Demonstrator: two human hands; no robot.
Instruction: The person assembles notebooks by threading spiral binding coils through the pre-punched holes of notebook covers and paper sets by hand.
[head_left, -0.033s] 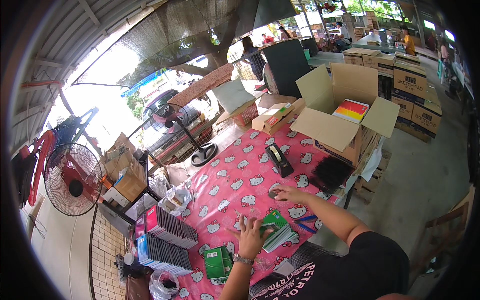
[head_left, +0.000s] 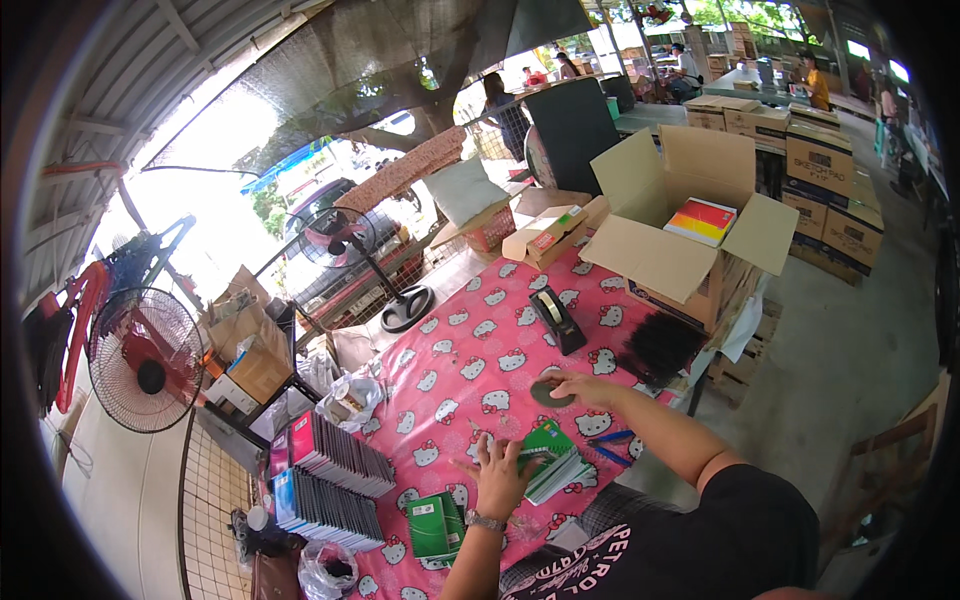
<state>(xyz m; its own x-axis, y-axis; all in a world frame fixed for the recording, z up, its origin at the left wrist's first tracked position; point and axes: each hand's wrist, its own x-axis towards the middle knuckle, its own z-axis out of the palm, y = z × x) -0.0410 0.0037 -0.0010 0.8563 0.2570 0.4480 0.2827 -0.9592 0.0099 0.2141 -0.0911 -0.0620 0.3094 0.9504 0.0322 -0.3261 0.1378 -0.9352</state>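
Observation:
My right hand (head_left: 583, 389) pinches the edge of a flat, round, dark greenish disc (head_left: 550, 392) over the pink tablecloth; its exact kind is unclear. My left hand (head_left: 497, 478), with fingers spread, is at the left side of a small stack of green spiral notebooks (head_left: 553, 455). Its thumb side touches or nearly touches the stack. Beside my left wrist lie more green notebooks (head_left: 433, 527). Two blue pens or slim tools (head_left: 612, 447) rest to the right of the stack.
At the left stand piles of pink-covered (head_left: 340, 455) and blue-covered notebooks (head_left: 325, 510). A black tape dispenser (head_left: 558, 320) and a heap of black strands (head_left: 662, 347) lie farther off. An open carton (head_left: 690, 270) holds colourful pads at the far right. Fans (head_left: 147, 360) stand left.
My right hand has moved slightly toward me, and the round disc now shows more fully, facing up. The left hand stays nearly where it was.

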